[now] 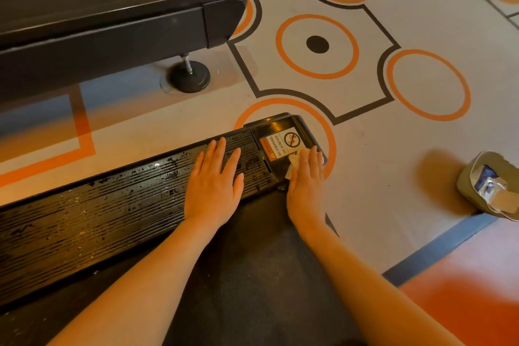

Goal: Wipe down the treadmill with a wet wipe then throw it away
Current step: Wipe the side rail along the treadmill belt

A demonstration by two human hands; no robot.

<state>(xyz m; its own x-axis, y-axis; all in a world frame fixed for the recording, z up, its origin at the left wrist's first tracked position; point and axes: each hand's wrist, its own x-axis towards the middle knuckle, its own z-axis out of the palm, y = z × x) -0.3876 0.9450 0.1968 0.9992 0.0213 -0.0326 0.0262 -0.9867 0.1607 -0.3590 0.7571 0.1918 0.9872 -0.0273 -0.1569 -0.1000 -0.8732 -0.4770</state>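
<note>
Wet wipe [295,161]: white, crumpled, mostly hidden; only a creased edge is seen poking out from under the fingers of the right hand [306,185]. It is pressed flat onto the glossy black end cap [276,132] of the treadmill [112,222], right beside the warning label [280,143] (white/orange, "NO STEPPING ON SURFACE" legible). Right hand is laid flat on the wipe, fingers straight and close together, nothing curled round it.

Left hand [214,188] is spread flat, fingers splayed, palm rested on the ribbed side rail [84,213] just left of the end cap. Nothing is held. Rail surface is seen to be streaked and shiny, with patchy wet-looking marks along the grooves. Dark belt [252,275] is located on the near side of the rail, under both forearms.

A grey bin [488,185] with a liner and some discarded scraps inside is placed on the floor well to the right of the end cap. A second treadmill [112,17], on a round levelling foot [189,76], is parked beyond the end cap, upper left. Floor [379,149] is marked with orange rings and a dark outline.
</note>
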